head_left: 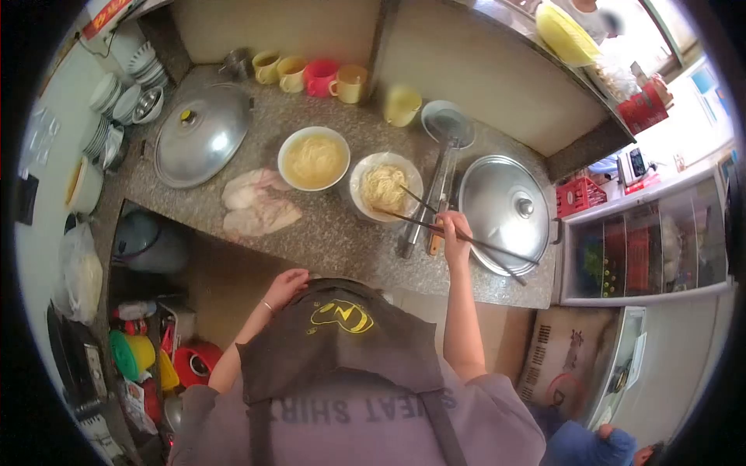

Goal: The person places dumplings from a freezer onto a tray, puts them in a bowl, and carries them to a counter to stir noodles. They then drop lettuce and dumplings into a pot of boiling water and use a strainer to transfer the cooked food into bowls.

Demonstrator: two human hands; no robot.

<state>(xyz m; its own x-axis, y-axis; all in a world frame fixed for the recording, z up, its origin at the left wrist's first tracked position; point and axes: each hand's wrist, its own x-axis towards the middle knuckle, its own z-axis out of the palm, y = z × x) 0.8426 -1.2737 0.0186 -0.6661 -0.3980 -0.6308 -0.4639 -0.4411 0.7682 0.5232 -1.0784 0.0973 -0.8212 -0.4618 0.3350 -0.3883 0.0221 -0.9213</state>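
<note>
My right hand (pixel 457 235) is closed around a pair of long dark chopsticks (pixel 409 218). Their tips reach into a bowl of noodles (pixel 383 185) that seems lined with clear plastic. To its left stands a white bowl (pixel 314 158) with noodles in pale broth. My left hand (pixel 286 288) hangs by the counter's front edge, beside the black apron (pixel 334 342), fingers loosely bent and no object visible in it. Crumpled clear plastic (pixel 259 202) lies on the counter (pixel 326 233) beyond that hand.
Two large metal lids (pixel 203 136) (pixel 503 210) flank the bowls. A long-handled strainer (pixel 448 128) lies beside the right lid. Several cups (pixel 321 78) line the back wall. Stacked dishes (pixel 109 97) stand at left. Another person's blue sleeve (pixel 587 446) shows at lower right.
</note>
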